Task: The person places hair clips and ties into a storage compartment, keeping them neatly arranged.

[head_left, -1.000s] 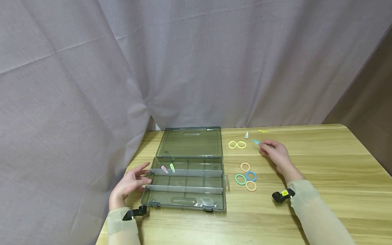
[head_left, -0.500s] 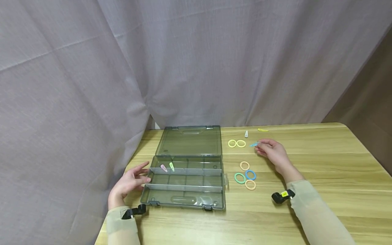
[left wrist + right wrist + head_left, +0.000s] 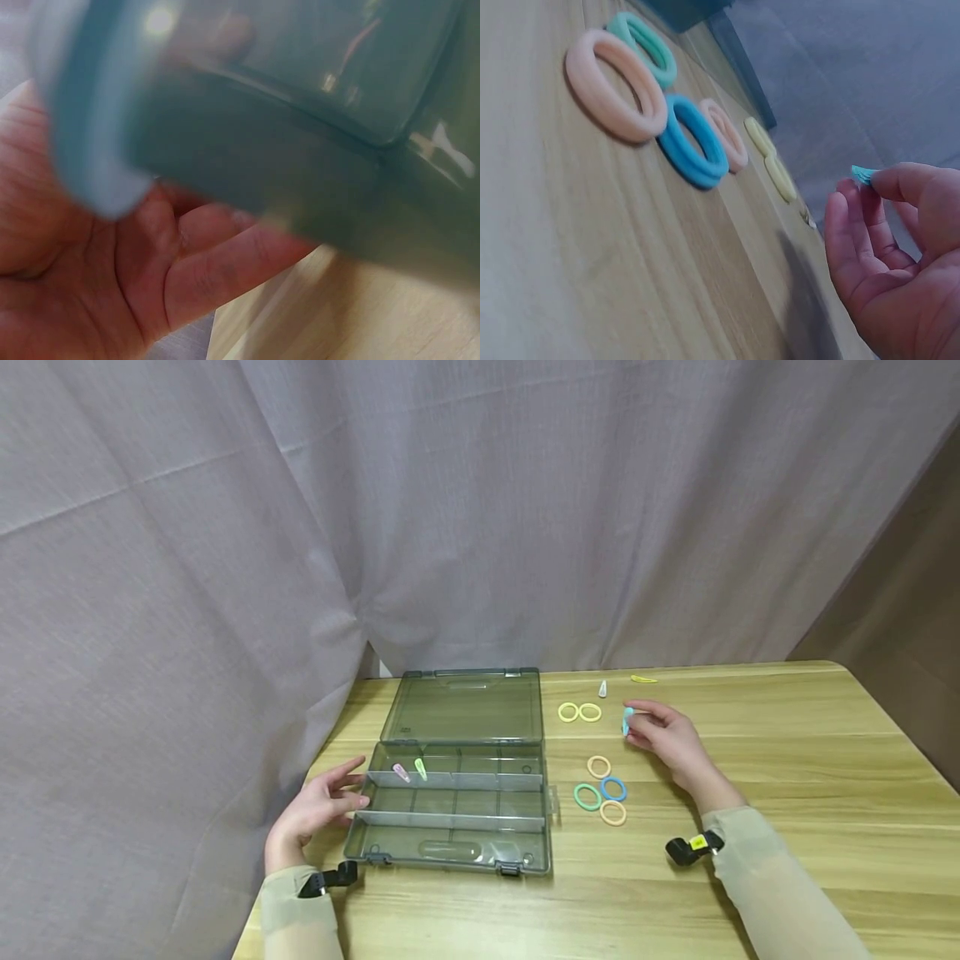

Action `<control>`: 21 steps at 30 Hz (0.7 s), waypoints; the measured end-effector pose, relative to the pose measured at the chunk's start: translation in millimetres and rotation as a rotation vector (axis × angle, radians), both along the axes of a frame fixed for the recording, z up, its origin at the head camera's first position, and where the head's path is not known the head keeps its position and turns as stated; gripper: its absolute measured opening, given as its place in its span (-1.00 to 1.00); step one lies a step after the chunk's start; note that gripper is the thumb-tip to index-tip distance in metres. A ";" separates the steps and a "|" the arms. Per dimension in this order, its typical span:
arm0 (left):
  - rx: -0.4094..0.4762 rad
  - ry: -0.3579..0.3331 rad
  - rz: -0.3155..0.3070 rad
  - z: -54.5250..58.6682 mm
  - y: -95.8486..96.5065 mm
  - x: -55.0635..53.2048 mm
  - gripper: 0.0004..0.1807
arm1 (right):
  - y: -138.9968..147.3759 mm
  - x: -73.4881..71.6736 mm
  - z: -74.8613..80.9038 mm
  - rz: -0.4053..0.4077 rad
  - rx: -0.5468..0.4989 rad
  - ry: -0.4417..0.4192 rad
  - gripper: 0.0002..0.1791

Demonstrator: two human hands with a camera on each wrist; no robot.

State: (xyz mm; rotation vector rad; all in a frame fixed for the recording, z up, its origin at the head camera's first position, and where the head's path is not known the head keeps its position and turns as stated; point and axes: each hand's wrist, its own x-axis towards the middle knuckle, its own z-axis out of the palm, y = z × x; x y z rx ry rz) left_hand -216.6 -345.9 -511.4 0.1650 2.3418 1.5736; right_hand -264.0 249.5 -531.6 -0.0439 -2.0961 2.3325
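My right hand (image 3: pixel 671 743) pinches a light-blue snap hair clip (image 3: pixel 627 722) between thumb and fingertips, held above the table. In the right wrist view only a small end of the clip (image 3: pixel 862 175) shows past the thumb. My left hand (image 3: pixel 318 810) touches the left side of a clear grey divided box (image 3: pixel 450 866), its fingers fairly straight. The left wrist view has the box wall (image 3: pixel 247 157) blurred in front of the fingers. A pink hair clip (image 3: pixel 401 772) and a green hair clip (image 3: pixel 421 769) lie in the box's back row.
Beyond the right hand lie a white hair clip (image 3: pixel 603 689) and a yellow hair clip (image 3: pixel 643 679). Two yellow hair ties (image 3: pixel 568 721) sit right of the raised lid (image 3: pixel 465 706). Nearer are a green tie (image 3: pixel 577 799), a blue tie (image 3: pixel 623 792) and two peach ones. A curtain (image 3: pixel 480 527) hangs behind.
My right hand has drawn slightly left and nearer with the blue hair clip, which has turned from lying sideways to upright with its face showing. The left hand stays at the box.
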 end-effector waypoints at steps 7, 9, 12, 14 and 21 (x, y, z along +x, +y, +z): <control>0.001 -0.004 0.002 0.3 0.3 0.3 -0.10 | -11.1 6.7 8.9 0.031 0.102 -0.008 -0.38; -0.002 -0.005 -0.001 0.8 0.6 0.8 -0.10 | -14.0 7.7 9.8 0.033 0.097 -0.002 -0.41; -0.007 -0.006 -0.004 1.0 0.7 1.5 -0.12 | -18.8 9.6 11.5 0.051 0.095 0.015 -0.42; -0.010 -0.006 -0.004 0.9 0.8 1.8 -0.12 | -22.4 10.6 13.0 0.059 0.085 0.014 -0.44; -0.012 0.005 -0.004 1.0 1.6 1.1 -0.11 | -35.9 15.8 17.8 0.120 0.107 0.020 -0.44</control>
